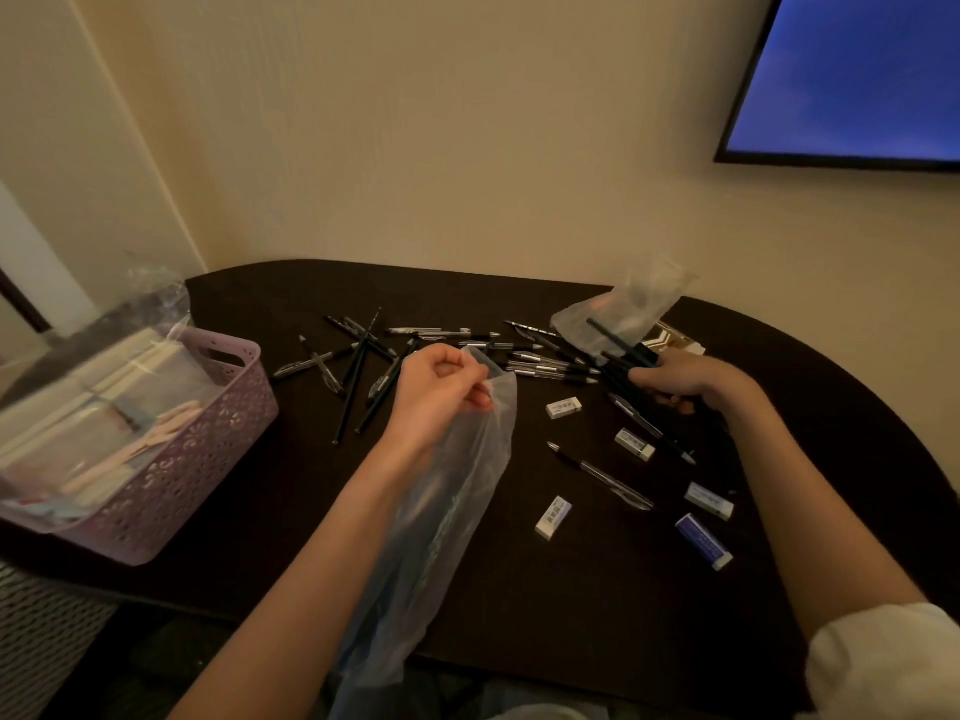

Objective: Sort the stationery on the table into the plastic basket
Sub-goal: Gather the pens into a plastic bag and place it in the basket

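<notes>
Dim light falls on a dark tabletop (597, 605) below a wall screen (852, 75). Pens (358, 366) and erasers (563, 408) lie scattered across it, not yet sorted; the basket (208, 459) sits at the left edge, already holding packets. The left hand (441, 389) pinches the mouth of a clear bag (452, 511), fingers curled, probably to hold it open. The right hand (685, 379) grips a bunch of pencils (623, 356), seemingly to bag them together.

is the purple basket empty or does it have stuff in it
Not empty: the purple basket already holds pale flat items and clear plastic wrapping.
</notes>
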Tool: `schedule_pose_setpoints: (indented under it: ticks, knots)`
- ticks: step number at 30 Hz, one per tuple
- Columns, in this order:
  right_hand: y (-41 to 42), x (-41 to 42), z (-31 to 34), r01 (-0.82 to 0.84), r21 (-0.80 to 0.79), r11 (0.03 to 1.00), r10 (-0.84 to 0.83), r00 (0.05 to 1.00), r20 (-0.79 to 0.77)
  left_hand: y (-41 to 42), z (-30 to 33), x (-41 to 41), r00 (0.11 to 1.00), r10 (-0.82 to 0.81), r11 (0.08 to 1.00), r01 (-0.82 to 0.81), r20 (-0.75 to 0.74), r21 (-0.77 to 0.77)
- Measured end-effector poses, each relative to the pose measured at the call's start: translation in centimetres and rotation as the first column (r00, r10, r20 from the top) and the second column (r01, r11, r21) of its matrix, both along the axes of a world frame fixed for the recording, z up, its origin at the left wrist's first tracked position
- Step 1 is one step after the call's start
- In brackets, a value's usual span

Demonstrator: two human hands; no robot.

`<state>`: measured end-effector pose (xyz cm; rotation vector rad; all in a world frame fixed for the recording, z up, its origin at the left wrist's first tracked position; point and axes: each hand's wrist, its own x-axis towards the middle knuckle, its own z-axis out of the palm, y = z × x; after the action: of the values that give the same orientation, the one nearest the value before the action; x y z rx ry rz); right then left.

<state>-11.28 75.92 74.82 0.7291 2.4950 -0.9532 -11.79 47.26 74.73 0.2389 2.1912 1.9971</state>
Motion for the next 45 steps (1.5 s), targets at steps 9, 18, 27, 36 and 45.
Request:
schedule_pose_setpoints:
  ticks: [9, 18, 27, 36, 45]
  knots:
    - [-5.3, 0.9, 2.0, -0.087, -0.673, 0.735, -0.186, 0.928, -0.323, -1.0, 1.2, 0.4, 0.999, 0.017, 1.000, -0.017, -0.030, 0.016]
    - [-10.7, -1.0, -1.4, -0.216, -0.745, 0.631, -0.482, 0.644, -0.595, -2.9, 1.6, 0.8, 0.997, 0.055, 0.998, -0.053, -0.049, 0.037]
    - [-14.0, -3.1, -4.3, -0.138, -0.718, 0.683, -0.499, 0.629, -0.596, -4.6, 1.9, -0.1, 0.994, 0.105, 0.993, -0.104, -0.033, 0.048]
    - [-14.7, -3.5, -5.4, -0.133, -0.702, 0.700, -0.495, 0.619, -0.610, -4.5, 1.8, -0.3, 0.995, 0.104, 0.993, -0.103, -0.011, 0.051]
    - [-13.3, -3.4, -4.4, -0.059, -0.475, 0.878, -0.306, 0.693, -0.652, -4.4, 2.1, -0.1, 0.994, 0.104, 0.994, -0.103, -0.022, 0.031]
